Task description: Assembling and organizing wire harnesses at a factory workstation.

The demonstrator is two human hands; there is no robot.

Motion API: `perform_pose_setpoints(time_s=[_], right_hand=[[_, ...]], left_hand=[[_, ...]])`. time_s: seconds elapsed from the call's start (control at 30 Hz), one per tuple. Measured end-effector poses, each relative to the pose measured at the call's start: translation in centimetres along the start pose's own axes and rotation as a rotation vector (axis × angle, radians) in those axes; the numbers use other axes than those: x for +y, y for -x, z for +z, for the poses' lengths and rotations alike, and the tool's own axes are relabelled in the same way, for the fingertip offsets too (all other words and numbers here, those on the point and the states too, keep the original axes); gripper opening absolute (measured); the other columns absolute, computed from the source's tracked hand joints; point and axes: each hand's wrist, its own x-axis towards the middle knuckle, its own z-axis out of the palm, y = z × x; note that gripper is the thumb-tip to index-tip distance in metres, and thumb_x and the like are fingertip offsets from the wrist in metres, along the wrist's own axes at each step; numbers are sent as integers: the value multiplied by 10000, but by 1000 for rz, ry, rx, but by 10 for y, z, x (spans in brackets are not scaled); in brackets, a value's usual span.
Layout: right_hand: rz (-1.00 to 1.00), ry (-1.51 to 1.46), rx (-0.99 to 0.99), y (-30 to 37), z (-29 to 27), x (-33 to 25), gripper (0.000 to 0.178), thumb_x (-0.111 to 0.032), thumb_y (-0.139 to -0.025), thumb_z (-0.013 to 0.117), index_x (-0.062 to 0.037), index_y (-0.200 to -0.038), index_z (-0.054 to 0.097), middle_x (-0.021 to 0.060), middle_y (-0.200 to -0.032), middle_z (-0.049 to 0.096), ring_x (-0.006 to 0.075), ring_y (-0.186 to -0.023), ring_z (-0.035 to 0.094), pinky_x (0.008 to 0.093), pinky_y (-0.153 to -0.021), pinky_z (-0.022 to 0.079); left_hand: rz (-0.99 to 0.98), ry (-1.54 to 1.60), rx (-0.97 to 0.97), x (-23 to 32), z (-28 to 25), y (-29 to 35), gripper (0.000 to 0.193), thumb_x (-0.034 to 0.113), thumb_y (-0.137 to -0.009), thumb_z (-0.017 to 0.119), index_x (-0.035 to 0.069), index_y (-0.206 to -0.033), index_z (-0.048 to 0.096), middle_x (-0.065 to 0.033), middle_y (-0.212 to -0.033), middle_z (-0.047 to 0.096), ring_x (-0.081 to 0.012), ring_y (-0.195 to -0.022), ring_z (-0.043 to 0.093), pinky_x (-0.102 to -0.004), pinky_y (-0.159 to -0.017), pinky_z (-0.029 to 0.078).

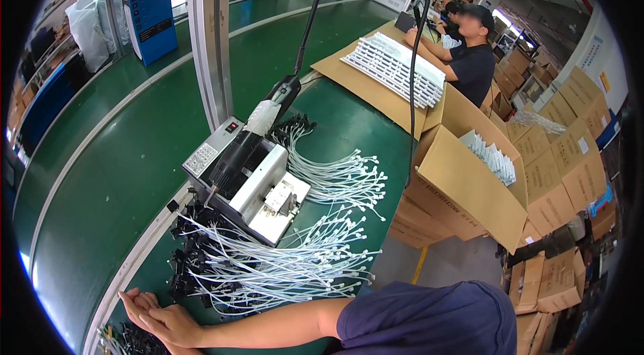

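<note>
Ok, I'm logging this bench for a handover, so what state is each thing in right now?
Hands: resting together at the bench edge, holding nothing.
White cables: loose, fanned out flat on the green bench.
Grey machine: upright on the bench, nobody touching it.
Black tool: lying across the machine, cord running upward.
Open box: flaps open, white packets standing inside.

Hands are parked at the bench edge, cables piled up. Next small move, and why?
Probably reach the right hand forward to take one white cable from the near pile. Both hands look empty, the left hand resting against the right at the bench's near edge, and the pile lies just ahead, in front of the grey machine.
</note>
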Motion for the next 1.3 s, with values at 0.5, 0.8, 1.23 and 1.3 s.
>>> perform_pose_setpoints(time_s=[0.5, 0.8, 1.23, 1.3], right_hand=[[-209, 39, 227, -7, 12, 7, 394, -255, -860, 474, -131, -1233, 479, 34, -576, 491, 154, -353, 452, 293, -346, 330], [-269, 470, 298, -14, -6, -26, 327, -271, -866, 364, -46, -1056, 507, 30, -531, 315, 144, -330, 305, 284, -311, 252], [-218, 151, 161, -1, 7, 6, 427, -346, -883, 345, -97, -1202, 482, 38, -541, 431, 149, -334, 371, 287, -330, 305], [-214, 150, 156, 0, 9, 8, 437, -356, -883, 346, -113, -1223, 472, 40, -549, 455, 150, -336, 381, 289, -334, 312]], left_hand=[[548, -370, 135, 38, 86, 84, 287, 148, -888, 378, -55, -1060, 488, -45, -727, 379, -117, -555, 350, -248, -496, 297], [973, -800, 286, 71, 156, 50, 308, 65, -873, 372, -85, -1113, 493, -161, -925, 538, -207, -686, 504, -311, -590, 441], [954, -893, 303, 77, 157, 52, 319, 2, -829, 365, -82, -1107, 498, -177, -960, 530, -251, -784, 508, -344, -690, 425], [950, -907, 308, 78, 158, 54, 323, -8, -822, 364, -81, -1106, 499, -180, -965, 529, -257, -799, 508, -349, -706, 422]])
